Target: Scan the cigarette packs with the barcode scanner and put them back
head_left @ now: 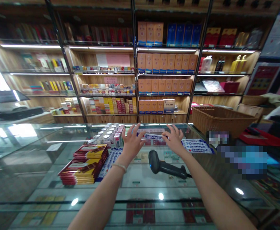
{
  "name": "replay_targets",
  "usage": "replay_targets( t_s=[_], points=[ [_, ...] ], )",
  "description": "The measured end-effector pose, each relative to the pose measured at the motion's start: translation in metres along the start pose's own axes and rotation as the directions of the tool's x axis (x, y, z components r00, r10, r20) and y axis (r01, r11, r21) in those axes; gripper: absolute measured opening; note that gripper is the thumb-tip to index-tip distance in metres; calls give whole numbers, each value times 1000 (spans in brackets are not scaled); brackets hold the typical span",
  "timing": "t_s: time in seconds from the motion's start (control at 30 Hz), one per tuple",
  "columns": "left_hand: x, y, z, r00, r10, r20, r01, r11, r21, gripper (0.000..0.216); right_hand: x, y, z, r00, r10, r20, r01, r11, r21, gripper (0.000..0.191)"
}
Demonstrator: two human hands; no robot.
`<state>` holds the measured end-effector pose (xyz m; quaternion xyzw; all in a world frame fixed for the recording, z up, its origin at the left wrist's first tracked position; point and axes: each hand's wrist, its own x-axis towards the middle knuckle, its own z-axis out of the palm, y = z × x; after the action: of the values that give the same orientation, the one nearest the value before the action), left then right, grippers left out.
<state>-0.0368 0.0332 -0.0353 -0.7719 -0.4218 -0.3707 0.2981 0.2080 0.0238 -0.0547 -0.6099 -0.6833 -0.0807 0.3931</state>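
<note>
Flanking blue-white packet point(151, 136) | left hand point(131, 142), right hand point(174, 140) | Chinese lettering point(155, 137) blurred

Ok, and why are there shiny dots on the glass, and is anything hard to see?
Head view: the glass counter shows bright spots, probably reflected lamps; head view: the top-left shelf goods look dim and blurry; head view: blocky squares hide something at right.

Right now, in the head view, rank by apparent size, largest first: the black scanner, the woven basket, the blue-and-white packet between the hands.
1. Woven basket
2. Black scanner
3. Blue-and-white packet
</note>
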Motion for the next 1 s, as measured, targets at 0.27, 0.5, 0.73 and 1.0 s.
replay_targets(
  t_s=[0.27, 0.5, 0.73, 1.0],
  points=[
    [-5, 2, -3, 998, -28, 64, 33, 997, -72, 25, -5, -1, 3, 999, 15, 31, -16, 1000, 26, 24],
    [-7, 2, -6, 995, -63, 72, 68, 994, -81, 17, -10, -8, -1, 1000, -31, 6, 31, 999, -12, 27],
    [-6, 1, -8, 994, -97, 57, 101, 993, -64, 6, -13, -14, -10, 992, -109, 58, 113, 992, -57, 27],
    [-6, 1, -7, 996, -79, 42, 80, 996, -35, 15, -14, -12, -10, 990, -143, 17, 144, 989, -43, 20]
  ],
)
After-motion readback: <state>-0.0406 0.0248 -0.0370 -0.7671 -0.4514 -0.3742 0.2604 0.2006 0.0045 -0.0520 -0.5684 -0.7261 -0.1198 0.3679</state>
